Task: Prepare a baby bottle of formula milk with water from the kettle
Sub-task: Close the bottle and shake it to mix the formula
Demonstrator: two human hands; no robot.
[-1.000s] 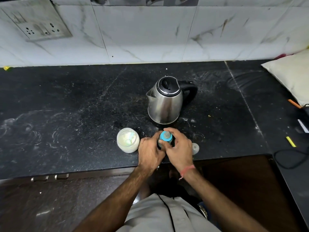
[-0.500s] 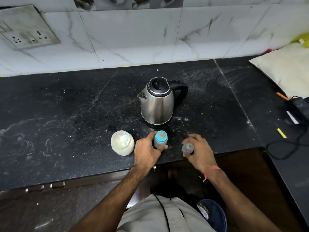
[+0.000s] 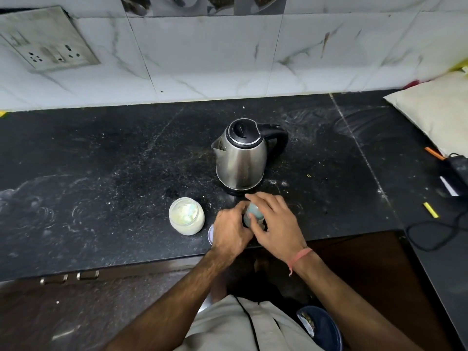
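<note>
- the baby bottle stands near the front edge of the black table, just in front of the kettle, and is mostly hidden between the two hands; only a bit of its blue-green top shows.
- the left hand is curled round the bottle from the left side, thumb and fingers wrapped against it.
- the right hand lies over the bottle from the right, its fingers bent across the top and pressed onto the blue part; it grips the bottle's top.
- the two hands touch each other around the bottle.
- the steel kettle stands upright with its black lid closed, its spout to the left and its black handle to the right; neither hand touches it.
- an open jar with pale powder inside stands just left of the left hand, apart from it.
- a small round pale cap lies on the table, partly hidden under the left hand, between the jar and the wrist.
- a red thread circles the right wrist.
- a pale pillow-like sack rests at the far right.
</note>
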